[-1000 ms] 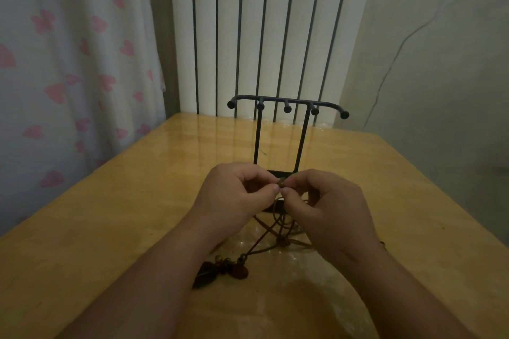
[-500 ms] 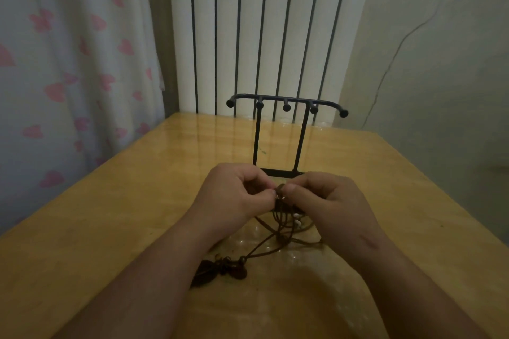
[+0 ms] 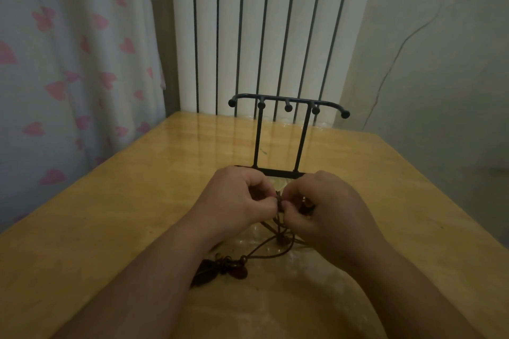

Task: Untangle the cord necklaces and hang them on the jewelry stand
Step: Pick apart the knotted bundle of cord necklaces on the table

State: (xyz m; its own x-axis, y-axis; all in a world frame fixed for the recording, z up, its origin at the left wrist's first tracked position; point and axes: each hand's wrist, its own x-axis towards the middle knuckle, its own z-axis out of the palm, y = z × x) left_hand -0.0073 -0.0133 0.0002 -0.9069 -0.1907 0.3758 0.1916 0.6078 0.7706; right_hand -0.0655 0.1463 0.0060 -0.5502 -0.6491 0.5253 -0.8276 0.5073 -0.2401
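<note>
Over the last second the pinch has sunk slightly toward the table (image 3: 115,201). The left hand (image 3: 239,202) and right hand (image 3: 329,208) stay knuckle to knuckle, their curled fingertips pinching the cord necklaces (image 3: 278,230) and hiding the knot. The dim pendants (image 3: 220,270) at 7 o'clock are hard to make out. The jewelry stand (image 3: 284,143) is at 12 o'clock, its base partly behind the knuckles.

The brown cord necklaces (image 3: 281,238) are one tangled bunch. Its upper knot is lifted off the table (image 3: 110,215) and pinched between the left hand (image 3: 237,201) and right hand (image 3: 327,206), while loose strands trail to dark pendants (image 3: 220,270) lying near left. The black metal stand (image 3: 288,107) is upright just beyond, with two posts and five ball-tipped pegs.
</note>
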